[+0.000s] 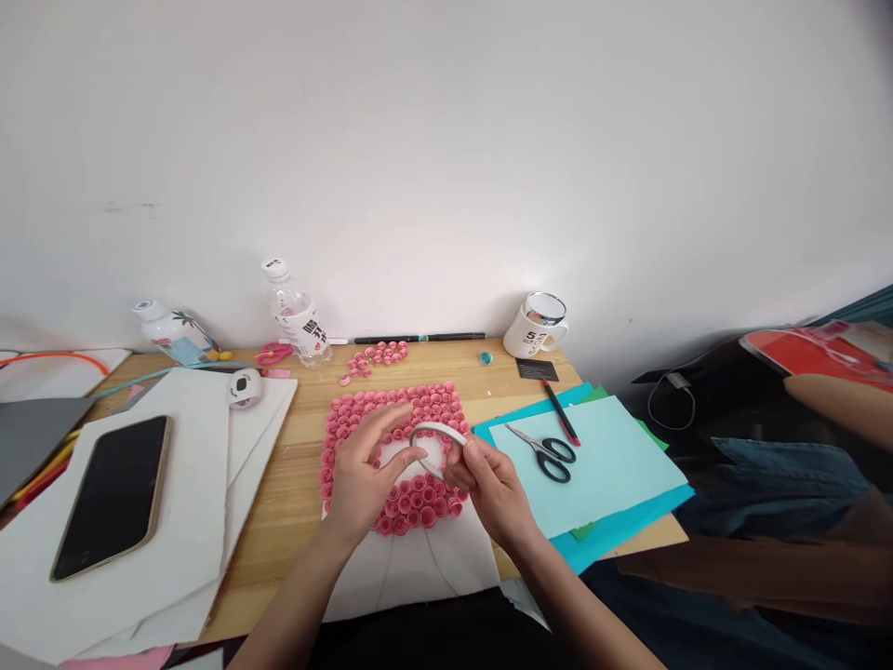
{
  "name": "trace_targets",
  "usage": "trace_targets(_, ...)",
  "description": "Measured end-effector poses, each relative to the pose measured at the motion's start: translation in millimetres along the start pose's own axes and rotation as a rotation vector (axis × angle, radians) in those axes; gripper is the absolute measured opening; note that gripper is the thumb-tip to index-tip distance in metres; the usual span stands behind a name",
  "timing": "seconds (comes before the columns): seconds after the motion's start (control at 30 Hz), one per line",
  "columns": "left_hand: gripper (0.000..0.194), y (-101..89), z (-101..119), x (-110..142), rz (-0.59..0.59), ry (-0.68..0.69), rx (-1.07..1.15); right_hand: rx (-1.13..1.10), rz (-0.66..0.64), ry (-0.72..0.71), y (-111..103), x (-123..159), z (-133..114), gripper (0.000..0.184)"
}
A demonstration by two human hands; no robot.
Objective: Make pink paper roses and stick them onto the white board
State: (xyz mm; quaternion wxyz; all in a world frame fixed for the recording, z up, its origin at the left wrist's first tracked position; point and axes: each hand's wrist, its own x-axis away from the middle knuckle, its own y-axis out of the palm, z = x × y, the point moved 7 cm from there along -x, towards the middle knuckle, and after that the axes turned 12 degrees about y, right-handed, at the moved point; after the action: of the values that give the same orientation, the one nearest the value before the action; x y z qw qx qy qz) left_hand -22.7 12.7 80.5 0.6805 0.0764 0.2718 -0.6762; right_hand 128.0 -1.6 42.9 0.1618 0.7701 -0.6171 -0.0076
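Observation:
Pinched between the fingers and thumb of my right hand (485, 479) is a thin white ring, which looks like a roll of tape (438, 429). My left hand (366, 470) is at the ring's left side, its fingers apart and its thumb tip by the rim; whether they touch I cannot tell. Below both hands lies a white sheet (411, 572) with drawn curved lines. Rows of pink rolled paper roses (425, 516) cover much of its upper part around a bare white patch, partly hidden by my hands.
Loose pink roses (380, 354), a bottle (297, 316) and a mug (536, 326) stand along the wall. Scissors (548, 451) and a pen (562, 412) lie on coloured paper (614, 475) at right. A phone (115, 493) rests on white sheets at left. Another person's arm (837, 377) shows far right.

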Motion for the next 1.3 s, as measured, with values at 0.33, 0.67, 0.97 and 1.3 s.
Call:
trace_targets(0.33,0.029,6.3,12.3,-1.4,-0.084,0.017,-0.072,0.776,-0.016,-0.373,18.1,16.0,-28.8,0.022)
trace_targets(0.67,0.012,1.4,19.3,-2.2,0.000,0.097,-0.099,0.951,0.039,-0.473,23.4,12.4,-26.0,0.031)
trace_targets(0.97,0.010,-4.3,8.5,-3.4,0.063,-0.008,-0.010,0.979,0.091,-0.357,17.7,10.5,-30.2,0.016)
trace_targets(1.3,0.008,-12.1,27.8,-2.9,0.121,0.111,-0.045,0.911,0.350,-0.492,-0.7,10.6,-43.1,0.012)
